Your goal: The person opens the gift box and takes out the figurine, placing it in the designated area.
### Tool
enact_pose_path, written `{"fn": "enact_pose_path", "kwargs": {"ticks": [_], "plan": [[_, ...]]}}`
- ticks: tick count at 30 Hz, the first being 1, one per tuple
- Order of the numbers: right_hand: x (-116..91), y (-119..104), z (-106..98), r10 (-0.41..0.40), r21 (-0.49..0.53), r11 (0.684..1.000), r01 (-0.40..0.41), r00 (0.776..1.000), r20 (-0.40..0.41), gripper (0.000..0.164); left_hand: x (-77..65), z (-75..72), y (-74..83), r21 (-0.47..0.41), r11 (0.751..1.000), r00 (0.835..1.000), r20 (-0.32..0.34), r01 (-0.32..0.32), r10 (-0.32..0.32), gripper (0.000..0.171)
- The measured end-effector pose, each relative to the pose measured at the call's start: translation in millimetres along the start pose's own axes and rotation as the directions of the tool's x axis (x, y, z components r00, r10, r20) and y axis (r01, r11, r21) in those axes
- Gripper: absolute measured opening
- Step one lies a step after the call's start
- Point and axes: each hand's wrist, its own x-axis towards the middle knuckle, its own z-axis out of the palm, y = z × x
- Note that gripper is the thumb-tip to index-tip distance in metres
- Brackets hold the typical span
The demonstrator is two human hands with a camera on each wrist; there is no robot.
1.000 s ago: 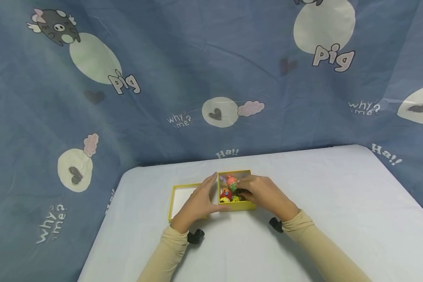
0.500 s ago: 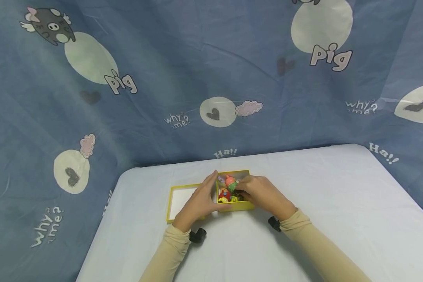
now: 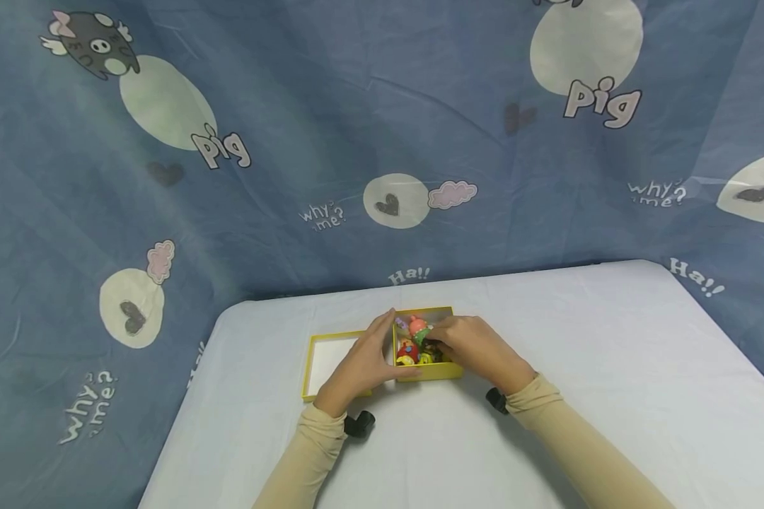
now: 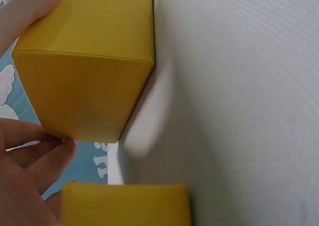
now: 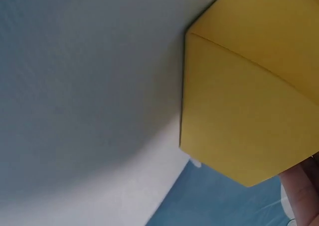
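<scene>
An open yellow box (image 3: 429,372) stands on the table in the head view, holding several small toy figures. Among them are a pink-and-green figure (image 3: 418,327), a red-and-yellow figure (image 3: 407,351) and a dark-topped figure (image 3: 431,348). My left hand (image 3: 361,364) holds the box at its left side, thumb along the front wall and fingers toward the back corner. In the left wrist view those fingers touch the far edge of the box. My right hand (image 3: 474,346) reaches over the right wall, fingers bent down beside the dark-topped figure. Its fingertips are partly hidden, so whether they pinch it is unclear.
Left of the box lies a yellow-rimmed lid (image 3: 321,364) with a white inside, partly behind the left hand. A white cloth covers the table (image 3: 586,332). Blue printed fabric (image 3: 331,141) hangs along the table's back edge.
The right hand's fingers have shifted slightly inside the box, and the dark-topped figure beneath them shows more now. The left hand stays at the box; the whole view shifts slightly.
</scene>
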Motion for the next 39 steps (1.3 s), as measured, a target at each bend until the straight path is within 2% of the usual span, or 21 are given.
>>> {"fn": "enact_pose_path", "kwargs": {"ticks": [3, 6, 8, 9, 10, 11, 14, 16, 17, 18, 19, 21, 24, 28, 39], "plan": [[-2, 3, 3, 0.026, 0.033, 0.999, -0.025, 0.999, -0.03, 0.016, 0.6, 0.3, -0.5, 0.005, 1.0, 1.0, -0.003, 0.0, 0.0, 0.128], [-3, 5, 3, 0.092, 0.112, 0.99, -0.085, 0.994, -0.065, 0.021, 0.5, 0.5, -0.6, 0.011, 1.0, 1.0, -0.001, 0.002, -0.002, 0.128], [-4, 6, 2, 0.169, 0.221, 0.964, -0.151, 0.983, -0.066, 0.023, 0.1, 0.4, -0.4, 0.011, 1.0, 1.0, 0.0, 0.006, -0.006, 0.128], [-5, 6, 1, 0.217, 0.292, 0.937, -0.192, 0.975, -0.056, 0.024, 0.0, 0.4, -0.3, 0.011, 1.0, 1.0, 0.002, 0.008, -0.008, 0.128], [-5, 6, 0, 0.273, 0.375, 0.895, -0.24, 0.961, -0.037, 0.026, -0.5, 0.2, 0.0, 0.009, 1.0, 1.0, 0.002, 0.007, -0.007, 0.128], [-6, 6, -2, 0.329, 0.458, 0.841, -0.289, 0.944, -0.008, 0.026, -0.7, 0.2, 0.2, 0.01, 1.0, 1.0, 0.003, 0.009, -0.009, 0.128], [-9, 9, -6, 0.48, 0.652, 0.629, -0.424, 0.871, 0.104, 0.03, -1.1, 0.0, 0.7, 0.006, 1.0, 1.0, 0.007, 0.012, -0.012, 0.127], [-11, 12, -9, 0.546, 0.73, 0.479, -0.489, 0.816, 0.188, 0.035, -1.2, -0.1, 1.0, 0.005, 1.0, 1.0, 0.007, 0.013, -0.013, 0.127], [-13, 14, -10, 0.565, 0.751, 0.418, -0.511, 0.794, 0.225, 0.037, -1.0, -0.1, 1.0, 0.006, 1.0, 1.0, 0.007, 0.016, -0.016, 0.127], [-14, 15, -11, 0.585, 0.763, 0.365, -0.534, 0.769, 0.258, 0.039, -0.8, 0.0, 1.0, 0.005, 1.0, 1.0, 0.006, 0.016, -0.016, 0.127], [-15, 17, -12, 0.594, 0.771, 0.325, -0.548, 0.753, 0.284, 0.041, -0.7, 0.1, 0.9, 0.006, 1.0, 1.0, 0.005, 0.015, -0.015, 0.127], [-18, 21, -12, 0.604, 0.781, 0.262, -0.566, 0.728, 0.325, 0.043, -0.1, 0.4, 0.4, 0.007, 1.0, 1.0, 0.002, 0.016, -0.016, 0.127], [-22, 26, -13, 0.619, 0.792, 0.213, -0.573, 0.706, 0.344, 0.045, 0.6, 1.0, -0.6, 0.009, 1.0, 1.0, 0.002, 0.019, -0.019, 0.127], [-27, 30, -14, 0.634, 0.811, 0.166, -0.561, 0.691, 0.348, 0.044, 1.0, 0.8, -0.8, 0.011, 1.0, 1.0, 0.002, 0.024, -0.024, 0.127], [-44, 47, -17, 0.678, 0.836, 0.056, -0.547, 0.635, 0.37, 0.048, 0.1, 0.4, -0.5, 0.014, 1.0, 1.0, 0.007, 0.009, -0.009, 0.127]]}}
